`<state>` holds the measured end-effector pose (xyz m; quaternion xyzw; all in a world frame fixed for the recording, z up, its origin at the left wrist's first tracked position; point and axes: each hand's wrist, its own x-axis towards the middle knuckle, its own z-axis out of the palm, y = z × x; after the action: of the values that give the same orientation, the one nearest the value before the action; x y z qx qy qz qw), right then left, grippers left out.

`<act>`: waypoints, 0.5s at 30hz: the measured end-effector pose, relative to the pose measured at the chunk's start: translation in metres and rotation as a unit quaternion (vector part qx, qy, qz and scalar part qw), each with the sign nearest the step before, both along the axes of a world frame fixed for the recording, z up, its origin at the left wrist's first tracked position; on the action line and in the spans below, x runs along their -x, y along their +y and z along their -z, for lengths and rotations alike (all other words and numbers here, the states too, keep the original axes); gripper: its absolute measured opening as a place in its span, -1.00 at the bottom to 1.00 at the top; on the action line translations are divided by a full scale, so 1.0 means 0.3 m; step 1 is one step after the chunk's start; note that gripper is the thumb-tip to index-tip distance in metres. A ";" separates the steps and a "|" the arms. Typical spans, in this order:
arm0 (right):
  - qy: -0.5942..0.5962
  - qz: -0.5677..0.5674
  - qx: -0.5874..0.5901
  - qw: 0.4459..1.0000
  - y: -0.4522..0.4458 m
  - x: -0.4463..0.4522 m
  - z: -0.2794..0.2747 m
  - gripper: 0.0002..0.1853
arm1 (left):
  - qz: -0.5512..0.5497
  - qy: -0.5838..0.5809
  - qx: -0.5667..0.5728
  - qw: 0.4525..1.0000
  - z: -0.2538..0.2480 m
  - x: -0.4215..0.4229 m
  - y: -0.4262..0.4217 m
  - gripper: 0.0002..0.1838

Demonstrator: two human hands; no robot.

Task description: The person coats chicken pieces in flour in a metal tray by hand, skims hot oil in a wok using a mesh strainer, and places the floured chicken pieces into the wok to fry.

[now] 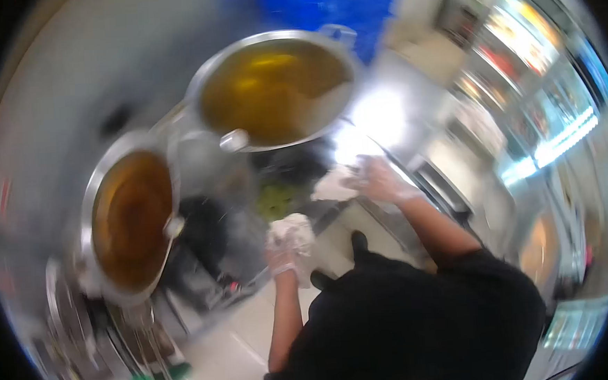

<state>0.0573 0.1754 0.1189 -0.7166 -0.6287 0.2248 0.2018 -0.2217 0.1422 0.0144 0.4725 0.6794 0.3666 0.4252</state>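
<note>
While the left pan (87, 221) sits outboard, left hand (282, 255) closes round one white wad (292, 227); big pan (267, 36) ahead, nearer right hand (381, 182), whose fingers pinch second wad (334, 185), long axis pointing left.

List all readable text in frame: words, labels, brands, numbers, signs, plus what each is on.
No readable text.
Lit cabinet, upper right: coloured patches, too blurred to read.
Far-left wall: reddish marks, too blurred to tell if lettering.
Two wide pans: no lettering visible.
</note>
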 end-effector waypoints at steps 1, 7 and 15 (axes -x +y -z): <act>0.012 0.002 -0.006 1.000 -0.030 -0.092 0.021 -0.37 | 0.038 0.008 0.010 0.999 0.014 -0.049 0.031 -0.42; -0.011 0.230 -0.169 0.958 -0.360 -0.569 0.036 -0.68 | 0.154 -0.142 0.042 0.977 0.119 -0.459 0.141 -0.57; -0.181 0.382 -0.043 0.905 -0.612 -1.216 0.242 -0.60 | 0.359 -0.214 0.068 0.906 0.011 -1.280 0.117 -0.56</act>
<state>0.4223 -0.0083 0.0461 -0.9209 -0.3414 -0.0302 0.1858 0.1621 0.1775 0.0110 0.5641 0.3799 0.2344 0.6946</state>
